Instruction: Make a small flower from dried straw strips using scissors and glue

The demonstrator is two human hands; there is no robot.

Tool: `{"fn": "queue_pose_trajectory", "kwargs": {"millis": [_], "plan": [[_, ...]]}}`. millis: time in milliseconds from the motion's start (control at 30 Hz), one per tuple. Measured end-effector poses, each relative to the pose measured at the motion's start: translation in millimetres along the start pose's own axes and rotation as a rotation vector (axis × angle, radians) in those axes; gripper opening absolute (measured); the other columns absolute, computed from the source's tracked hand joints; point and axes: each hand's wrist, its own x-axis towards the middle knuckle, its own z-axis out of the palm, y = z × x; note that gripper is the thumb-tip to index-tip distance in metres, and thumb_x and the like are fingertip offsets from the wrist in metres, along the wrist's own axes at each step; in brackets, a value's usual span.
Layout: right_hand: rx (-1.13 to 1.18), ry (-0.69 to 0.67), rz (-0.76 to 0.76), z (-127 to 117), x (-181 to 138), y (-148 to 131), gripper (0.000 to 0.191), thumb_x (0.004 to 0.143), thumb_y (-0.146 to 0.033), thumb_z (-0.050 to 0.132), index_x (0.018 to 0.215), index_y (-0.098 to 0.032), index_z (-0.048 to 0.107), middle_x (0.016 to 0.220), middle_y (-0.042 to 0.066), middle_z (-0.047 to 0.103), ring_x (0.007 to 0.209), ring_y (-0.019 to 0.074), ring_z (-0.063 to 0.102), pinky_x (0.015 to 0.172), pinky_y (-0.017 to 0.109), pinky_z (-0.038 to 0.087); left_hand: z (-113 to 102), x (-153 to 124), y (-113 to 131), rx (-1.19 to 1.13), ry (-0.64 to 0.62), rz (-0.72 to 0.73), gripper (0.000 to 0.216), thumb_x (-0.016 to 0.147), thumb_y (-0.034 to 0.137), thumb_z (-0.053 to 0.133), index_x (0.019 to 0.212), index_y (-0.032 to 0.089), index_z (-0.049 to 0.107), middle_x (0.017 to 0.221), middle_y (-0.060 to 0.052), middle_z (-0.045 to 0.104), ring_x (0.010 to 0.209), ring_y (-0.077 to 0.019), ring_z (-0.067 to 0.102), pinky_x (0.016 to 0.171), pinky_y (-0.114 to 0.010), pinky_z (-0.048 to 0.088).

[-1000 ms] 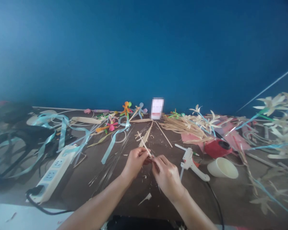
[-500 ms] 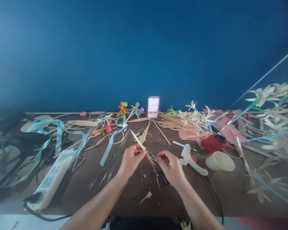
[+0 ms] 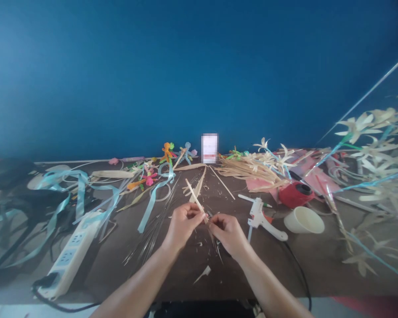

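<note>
My left hand (image 3: pixel 188 221) pinches a narrow, pale strip of dried husk (image 3: pixel 195 194), which points up and away from me over the table. Close beside it, my right hand (image 3: pixel 227 232) is closed, thumb and fingertips pressed together at the strip's lower end. The fingertips nearly touch. Below them, thin husk ends hang down, and small pale scraps (image 3: pixel 203 274) lie on the dark table. A wider husk piece (image 3: pixel 199 187) rests just beyond the hands. Whether the right fingers hold a small tool too is hidden.
A white glue gun (image 3: pixel 263 221), a cream cup (image 3: pixel 304 221) and a red object (image 3: pixel 295 195) are at right, near husk flowers (image 3: pixel 358 128). Left are a power strip (image 3: pixel 71 254), blue ribbon (image 3: pixel 149 210) and thin wires (image 3: pixel 152 225). A blurred screen (image 3: pixel 209 148) stands at the back.
My right hand has moved left and up against my left hand, and its fingertips now meet the strip. The strip stands slightly steeper and further right.
</note>
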Motion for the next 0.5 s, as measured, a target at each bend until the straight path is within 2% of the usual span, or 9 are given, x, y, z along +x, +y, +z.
{"fn": "queue_pose_trajectory", "kwargs": {"millis": [167,333,500], "plan": [[0.087,0.056,0.011,4.8,-1.7,2.8,0.021,0.074,-0.029,0.056,0.06,-0.014,0.051,0.049,-0.005,0.044,0.045,0.0068,0.036,0.044,0.018,0.028,4.3,-2.2,-2.1,-0.231,-0.059,-0.15,0.013,0.069,0.026,0.064,0.073,0.014,0.062,0.07,-0.004,0.066,0.059,-0.0124,0.058,0.055,-0.021,0.043],[0.078,0.128,0.009,9.2,-5.6,-1.0,0.021,0.074,-0.028,0.056,0.058,-0.015,0.05,0.047,-0.005,0.043,0.043,0.0067,0.036,0.042,0.018,0.028,8.7,-5.0,-7.6,-0.264,-0.034,-0.149,0.011,0.065,0.023,0.068,0.068,0.012,0.064,0.065,-0.001,0.062,0.057,-0.01,0.055,0.053,-0.019,0.042],[0.103,0.079,0.033,13.2,-4.9,2.2,0.018,0.074,-0.028,0.056,0.062,-0.015,0.052,0.048,-0.005,0.046,0.041,0.0066,0.038,0.04,0.018,0.028,8.9,-3.9,-8.8,-0.409,-0.011,-0.233,0.012,0.065,0.024,0.068,0.065,0.013,0.062,0.056,0.001,0.059,0.048,-0.0093,0.053,0.048,-0.021,0.042]]}}
